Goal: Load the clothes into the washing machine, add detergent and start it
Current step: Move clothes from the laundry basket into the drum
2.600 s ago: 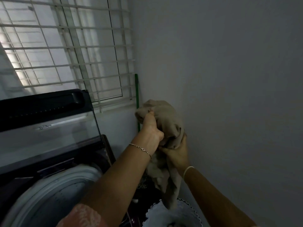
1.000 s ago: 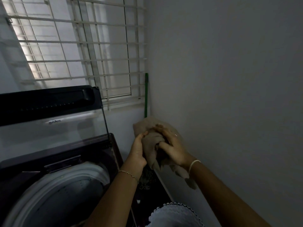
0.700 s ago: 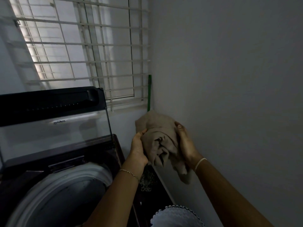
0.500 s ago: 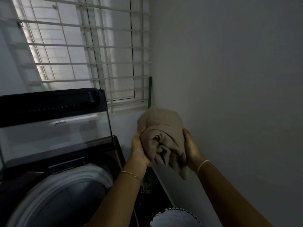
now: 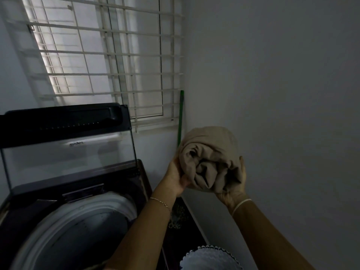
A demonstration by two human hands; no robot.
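Now the left hand (image 5: 176, 175) and right hand (image 5: 236, 189) have lifted the bundled beige cloth (image 5: 209, 159) higher, fingers clasping it.

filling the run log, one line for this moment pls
both hands hold balled cloth | right of open washer | not loaded

beige garment (image 5: 209, 158) now bundled, seemingly raised
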